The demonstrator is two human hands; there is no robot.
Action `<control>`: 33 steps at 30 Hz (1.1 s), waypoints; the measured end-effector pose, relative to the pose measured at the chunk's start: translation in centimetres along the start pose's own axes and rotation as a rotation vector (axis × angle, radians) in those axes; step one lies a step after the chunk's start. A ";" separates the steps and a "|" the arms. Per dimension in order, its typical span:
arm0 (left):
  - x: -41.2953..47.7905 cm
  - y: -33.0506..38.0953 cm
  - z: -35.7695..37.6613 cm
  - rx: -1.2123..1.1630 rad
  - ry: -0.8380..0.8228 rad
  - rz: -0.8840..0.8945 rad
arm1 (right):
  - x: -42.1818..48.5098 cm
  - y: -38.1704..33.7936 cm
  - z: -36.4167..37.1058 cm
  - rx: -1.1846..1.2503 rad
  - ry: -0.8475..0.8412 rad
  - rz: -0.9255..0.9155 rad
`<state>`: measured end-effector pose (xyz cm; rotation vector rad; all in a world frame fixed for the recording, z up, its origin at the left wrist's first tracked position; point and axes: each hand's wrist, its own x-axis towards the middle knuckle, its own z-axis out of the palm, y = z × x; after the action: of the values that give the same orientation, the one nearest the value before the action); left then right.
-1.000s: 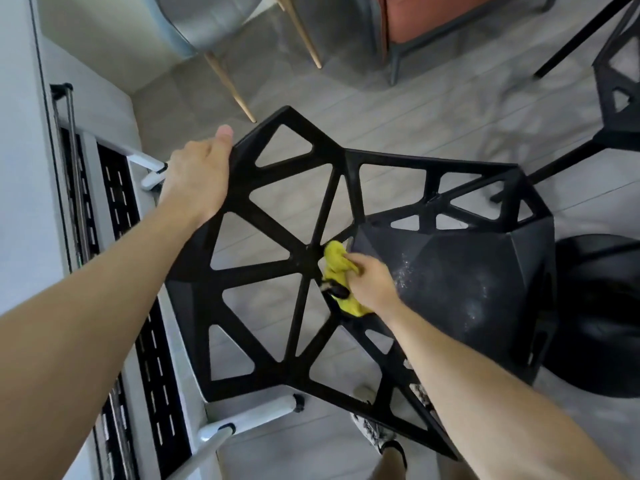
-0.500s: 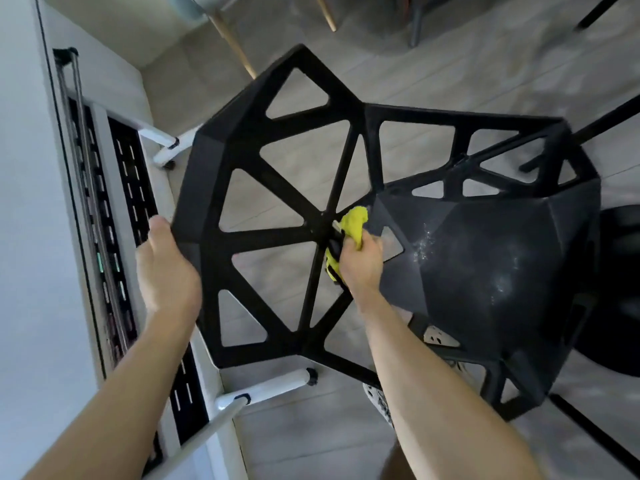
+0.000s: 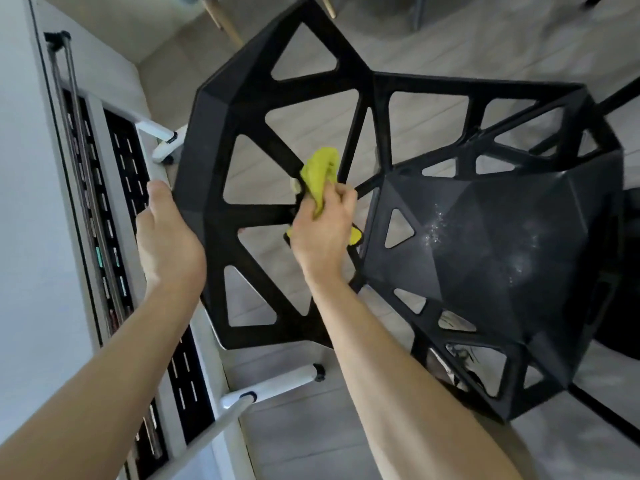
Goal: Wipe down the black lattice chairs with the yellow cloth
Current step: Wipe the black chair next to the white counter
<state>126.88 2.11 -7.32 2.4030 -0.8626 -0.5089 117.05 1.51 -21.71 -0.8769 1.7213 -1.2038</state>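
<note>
While the left hand grips the outer edge of the black lattice chair back, the right hand holds the bunched yellow cloth with curled fingers, pressing it where the bars meet.

1 head view, looking steeply down, close over chair, floor beneath

- Triangular openings in the lattice chair backrest stand clear, with floor showing through.
- The solid seat shell blocks the right.
- White rack crowds the backrest's left edge.
</note>
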 end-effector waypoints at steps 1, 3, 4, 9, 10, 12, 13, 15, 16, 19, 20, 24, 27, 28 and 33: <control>0.0 0.1 0.0 0.013 -0.011 0.015 | -1.0 -0.3 0.2 0.021 -0.059 -0.114; 0.2 -0.1 0.0 0.013 -0.030 0.008 | -1.4 1.9 -0.2 -0.022 -0.118 -0.146; 0.3 -0.1 -0.1 -0.009 -0.036 -0.007 | -1.2 3.2 -1.2 -0.062 -0.121 -0.052; -0.1 0.3 -0.4 -0.044 -0.046 -0.011 | 1.5 -3.3 -0.3 -0.011 -0.094 -0.076; -0.2 0.5 -0.4 -0.028 -0.050 0.000 | 1.1 -5.7 0.7 0.044 -0.103 -0.250; -0.1 0.6 -0.5 -0.013 -0.062 0.023 | 0.5 -6.0 1.8 0.043 -0.122 -0.378; -0.2 0.5 -0.4 -0.016 -0.079 0.026 | 0.3 -4.3 1.1 -0.028 -0.112 -0.378; -0.2 0.8 -0.5 -0.034 -0.074 0.019 | 0.9 -0.1 -1.3 -0.124 -0.152 -0.214; -0.2 0.8 -0.6 -0.025 -0.072 0.021 | 1.5 0.7 -2.3 -0.146 -0.169 -0.114; -0.5 0.8 -0.5 -0.011 -0.094 0.030 | 2.1 -2.9 -1.4 -0.088 -0.152 -0.133; -0.6 0.9 -0.5 -0.021 -0.094 0.033 | 1.5 -4.9 -0.5 -0.025 -0.143 -0.231; -0.5 0.7 -0.6 -0.064 -0.106 0.031 | -0.1 -3.3 -0.5 -0.099 -0.173 -0.386; -0.7 1.0 -0.5 -0.098 -0.105 0.007 | 1.6 5.4 -5.2 -0.286 -0.320 -0.095; -0.8 1.0 -0.5 -0.108 -0.108 0.002 | 1.9 7.1 -6.4 -0.320 -0.358 0.030; -0.1 0.3 -0.3 -0.107 -0.105 0.008 | -3.0 1.7 -4.0 -0.180 -0.208 -0.007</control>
<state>126.85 2.05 -6.85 2.2919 -0.8666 -0.6660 114.50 6.05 -21.83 -1.0768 1.6750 -0.9359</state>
